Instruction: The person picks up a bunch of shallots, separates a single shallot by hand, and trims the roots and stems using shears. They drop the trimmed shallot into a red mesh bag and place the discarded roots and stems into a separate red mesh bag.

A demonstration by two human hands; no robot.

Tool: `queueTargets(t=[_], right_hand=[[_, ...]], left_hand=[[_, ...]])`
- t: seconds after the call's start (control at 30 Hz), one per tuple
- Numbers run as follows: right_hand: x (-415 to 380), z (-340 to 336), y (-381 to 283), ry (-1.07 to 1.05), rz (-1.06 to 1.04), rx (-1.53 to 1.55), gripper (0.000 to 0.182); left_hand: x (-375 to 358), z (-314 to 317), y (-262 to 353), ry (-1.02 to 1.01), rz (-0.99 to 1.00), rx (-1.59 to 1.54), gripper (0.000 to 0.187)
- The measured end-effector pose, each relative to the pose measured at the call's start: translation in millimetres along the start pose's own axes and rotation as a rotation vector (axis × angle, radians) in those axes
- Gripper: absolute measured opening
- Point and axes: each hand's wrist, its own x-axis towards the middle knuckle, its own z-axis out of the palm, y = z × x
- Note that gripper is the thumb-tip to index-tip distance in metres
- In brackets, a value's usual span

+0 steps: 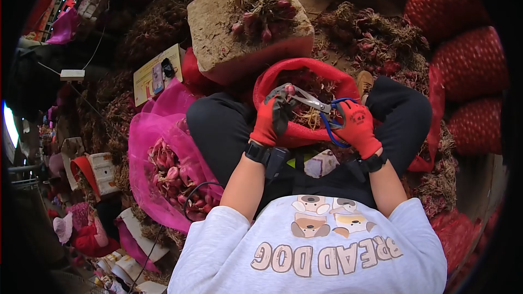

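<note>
1. Both hands, gloved in red and grey, were raised above the open red sack [305, 135], apart from each other. Left hand [272, 111] pinched a shallot [290, 90] in its fingertips; right hand [355, 122] was closed round the blue handles of the scissors [314, 102], whose blades reached to the shallot.
2. Between the bent legs [218, 133] lay the sack, with dry stalks inside.
3. Beyond it stood a pale block [215, 35], its top gritty and stained, bearing a bunch of shallots [268, 13].
4. More shallots with withered stalks covered the ground in a heap [384, 43] right of the block.
5. Along the right edge, full net sacks [468, 65] were stacked.
6. On the left sat a sheer pink bag [143, 149] of shallots, and beyond it a card [143, 86] with a phone [158, 78] on it.
7. Farther left, a white power strip [72, 74] hung on cords over a dim, cluttered room.
</note>
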Motion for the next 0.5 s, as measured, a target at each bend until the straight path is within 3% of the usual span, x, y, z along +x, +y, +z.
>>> queueTargets(t=[0.13, 0.33, 0.5], right_hand=[[-3.4, 6.6, 5.5, -0.009, 0.02, -0.044, 0.043], [-6.2, 15.7, 15.0, -0.056, 0.053, -0.025, 0.042], [-5.6, 22.4, 21.4, -0.145, 0.163, 0.024, 0.037]], left_hand=[[2.1, -2.9, 6.8, 0.124, -0.485, -0.698, 0.027], [0.5, -1.4, 10.1, 0.096, -0.463, -0.451, 0.027], [-0.1, 2.9, 9.7, 0.084, -0.473, -0.486, 0.029]])
